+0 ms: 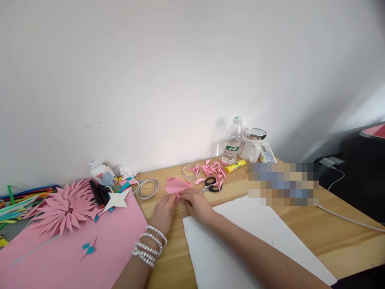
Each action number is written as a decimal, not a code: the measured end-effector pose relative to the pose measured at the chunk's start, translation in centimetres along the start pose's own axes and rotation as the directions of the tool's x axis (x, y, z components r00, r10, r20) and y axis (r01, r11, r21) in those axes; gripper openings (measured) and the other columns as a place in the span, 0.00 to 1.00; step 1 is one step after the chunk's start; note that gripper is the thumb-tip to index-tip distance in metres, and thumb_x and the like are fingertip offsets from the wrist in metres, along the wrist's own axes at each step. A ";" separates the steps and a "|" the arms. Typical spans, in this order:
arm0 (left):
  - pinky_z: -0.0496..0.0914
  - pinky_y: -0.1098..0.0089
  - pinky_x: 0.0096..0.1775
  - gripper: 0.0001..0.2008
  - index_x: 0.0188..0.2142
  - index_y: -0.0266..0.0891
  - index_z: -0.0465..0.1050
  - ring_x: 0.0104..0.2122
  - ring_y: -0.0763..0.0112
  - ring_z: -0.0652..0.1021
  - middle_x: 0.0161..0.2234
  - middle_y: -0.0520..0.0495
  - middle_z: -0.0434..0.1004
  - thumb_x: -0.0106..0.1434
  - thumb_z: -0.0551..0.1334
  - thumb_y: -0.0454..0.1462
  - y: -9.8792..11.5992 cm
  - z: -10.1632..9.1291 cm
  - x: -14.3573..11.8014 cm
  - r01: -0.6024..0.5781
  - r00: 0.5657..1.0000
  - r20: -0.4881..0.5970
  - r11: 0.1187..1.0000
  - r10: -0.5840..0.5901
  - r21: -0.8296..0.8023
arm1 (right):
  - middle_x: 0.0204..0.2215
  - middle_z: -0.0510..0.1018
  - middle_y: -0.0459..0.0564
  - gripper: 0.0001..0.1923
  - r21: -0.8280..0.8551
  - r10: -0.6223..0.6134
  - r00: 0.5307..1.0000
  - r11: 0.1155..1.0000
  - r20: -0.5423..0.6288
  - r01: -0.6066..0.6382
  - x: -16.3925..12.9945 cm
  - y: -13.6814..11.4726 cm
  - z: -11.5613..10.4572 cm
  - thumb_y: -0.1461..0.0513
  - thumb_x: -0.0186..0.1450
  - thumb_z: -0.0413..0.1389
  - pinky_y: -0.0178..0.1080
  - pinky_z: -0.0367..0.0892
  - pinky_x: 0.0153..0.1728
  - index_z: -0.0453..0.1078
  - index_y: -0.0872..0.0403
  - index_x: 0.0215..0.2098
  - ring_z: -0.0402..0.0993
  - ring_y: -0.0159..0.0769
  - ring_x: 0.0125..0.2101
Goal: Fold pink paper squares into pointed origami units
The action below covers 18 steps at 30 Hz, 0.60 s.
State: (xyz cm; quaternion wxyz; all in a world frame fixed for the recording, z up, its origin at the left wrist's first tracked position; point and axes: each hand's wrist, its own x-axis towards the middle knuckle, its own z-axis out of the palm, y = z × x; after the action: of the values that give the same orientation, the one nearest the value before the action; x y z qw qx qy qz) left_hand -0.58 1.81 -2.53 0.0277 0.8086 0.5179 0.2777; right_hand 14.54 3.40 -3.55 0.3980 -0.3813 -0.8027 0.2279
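A small sheet of pink paper point(177, 184), with pointed, folded-looking edges, is pinched between both hands above the wooden table. My left hand point(165, 209) grips its near edge with the fingers closed; pearl-like bracelets circle that wrist. My right hand point(195, 204) is closed on the same paper from the right, fingertips almost meeting the left ones. The paper's near part is hidden by the fingers. Just beyond my right hand lie black-handled scissors point(211, 185) and a pile of folded pink paper pieces point(214, 169).
A white sheet point(224, 253) lies under my right forearm. At left, a pink sheet point(120, 241) bears a spiky pink paper flower point(54, 208) and a white paper star point(117, 200). A glue stick point(236, 166), water bottle point(232, 142) and mug point(250, 149) stand or lie near the wall.
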 end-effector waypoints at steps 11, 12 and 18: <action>0.71 0.66 0.32 0.08 0.38 0.38 0.69 0.31 0.64 0.77 0.32 0.43 0.77 0.59 0.54 0.32 0.1 0.0 0.1 -0.047 0.999 0.032 0.990 0.043 0.135 | 0.37 0.76 0.53 0.17 -0.017 0.009 1.000 1.000 0.006 -0.009 -0.1 0.1 0.1 0.74 0.54 0.47 0.38 0.65 0.41 0.71 0.56 0.35 0.70 0.37 0.40; 0.71 0.66 0.32 0.09 0.38 0.37 0.68 0.31 0.64 0.77 0.32 0.43 0.77 0.60 0.53 0.32 0.1 -0.1 0.2 -0.057 0.998 0.042 0.986 0.051 0.155 | 0.36 0.76 0.53 0.16 -0.012 0.005 1.000 1.000 0.007 -0.005 -0.1 0.1 0.1 0.75 0.54 0.47 0.38 0.65 0.41 0.71 0.56 0.34 0.70 0.37 0.40; 0.71 0.69 0.31 0.08 0.39 0.36 0.67 0.30 0.67 0.77 0.32 0.44 0.78 0.61 0.52 0.33 0.0 -0.4 0.2 -0.081 0.995 0.075 0.990 0.073 0.115 | 0.35 0.77 0.53 0.14 -0.007 0.007 1.000 1.000 -0.021 -0.007 0.0 0.2 0.3 0.74 0.54 0.48 0.38 0.66 0.41 0.72 0.57 0.33 0.71 0.37 0.38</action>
State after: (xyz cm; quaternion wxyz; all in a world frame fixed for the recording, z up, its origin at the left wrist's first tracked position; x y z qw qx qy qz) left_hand -0.69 1.91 -2.14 -0.0128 0.8375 0.5006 0.2188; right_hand 14.43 3.54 -3.85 0.4041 -0.3877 -0.7980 0.2225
